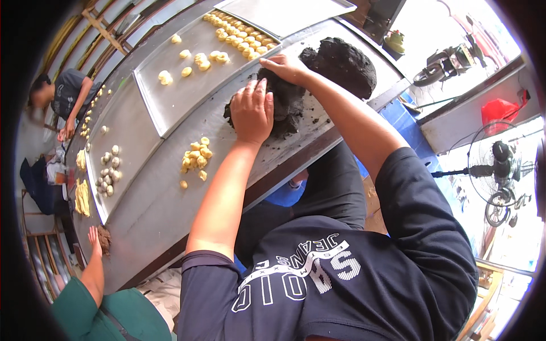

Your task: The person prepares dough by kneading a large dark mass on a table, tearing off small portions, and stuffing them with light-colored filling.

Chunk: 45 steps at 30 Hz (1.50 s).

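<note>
My left hand (253,111) presses on a crumbly mass of black dough (287,108), its fingers close together and curled over it. Just right of it and farther back, my right hand (287,69) rests on the same mass, fingers bent over its upper part, fingertips partly hidden. A larger black lump (347,68) lies to the right on the metal table (199,219). A loose pile of small yellow dough pieces (196,153) sits left of my left forearm.
Trays (153,102) with yellow balls (233,37) and pale balls (110,170) line the back and left. Two co-workers (62,102), (114,318) are at the left; the nearer one's hand touches brown dough (104,244). A fan (500,162) and motorcycle (449,62) are at right.
</note>
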Motion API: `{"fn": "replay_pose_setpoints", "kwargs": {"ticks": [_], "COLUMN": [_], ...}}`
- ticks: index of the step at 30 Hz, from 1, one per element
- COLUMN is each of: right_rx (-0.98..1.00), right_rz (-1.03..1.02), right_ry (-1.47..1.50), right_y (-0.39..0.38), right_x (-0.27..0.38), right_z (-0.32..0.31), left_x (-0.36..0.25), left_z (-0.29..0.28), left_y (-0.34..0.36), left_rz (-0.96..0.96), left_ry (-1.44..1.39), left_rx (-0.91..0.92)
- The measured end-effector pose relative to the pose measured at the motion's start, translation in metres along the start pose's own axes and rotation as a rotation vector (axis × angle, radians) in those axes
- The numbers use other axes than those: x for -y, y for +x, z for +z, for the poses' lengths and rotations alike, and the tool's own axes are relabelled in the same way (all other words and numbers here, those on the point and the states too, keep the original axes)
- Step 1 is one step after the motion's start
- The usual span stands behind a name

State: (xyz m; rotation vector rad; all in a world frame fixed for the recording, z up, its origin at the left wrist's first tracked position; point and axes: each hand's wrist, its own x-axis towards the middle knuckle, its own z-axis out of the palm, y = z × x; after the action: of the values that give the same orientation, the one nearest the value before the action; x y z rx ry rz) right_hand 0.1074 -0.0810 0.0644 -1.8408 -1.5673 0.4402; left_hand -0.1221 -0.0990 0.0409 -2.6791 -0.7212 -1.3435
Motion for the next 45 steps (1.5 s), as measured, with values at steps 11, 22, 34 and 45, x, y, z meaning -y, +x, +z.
{"fn": "replay_pose_setpoints", "kwargs": {"ticks": [11,22,34,45], "right_rx": [-0.131,-0.488,-0.493,-0.317], "right_rz": [-0.059,-0.220,-0.484,-0.428], "right_ry": [-0.121,-0.289,-0.307,0.014], "right_y": [-0.054,-0.079,-0.049,-0.050], "right_x": [0.044,0.023,0.046,0.070], "right_z": [-0.006,0.048,0.029,-0.031], "left_x": [0.097,-0.013,0.084,0.021], "left_z": [0.009,0.029,0.008,-0.042], "left_y": [-0.016,-0.001,0.085,0.019], "left_rz": [-0.843,-0.813,-0.885,-0.608], "left_ry": [-0.830,-0.309,-0.585,-0.369], "left_rx": [0.061,-0.176,0.423,0.314]}}
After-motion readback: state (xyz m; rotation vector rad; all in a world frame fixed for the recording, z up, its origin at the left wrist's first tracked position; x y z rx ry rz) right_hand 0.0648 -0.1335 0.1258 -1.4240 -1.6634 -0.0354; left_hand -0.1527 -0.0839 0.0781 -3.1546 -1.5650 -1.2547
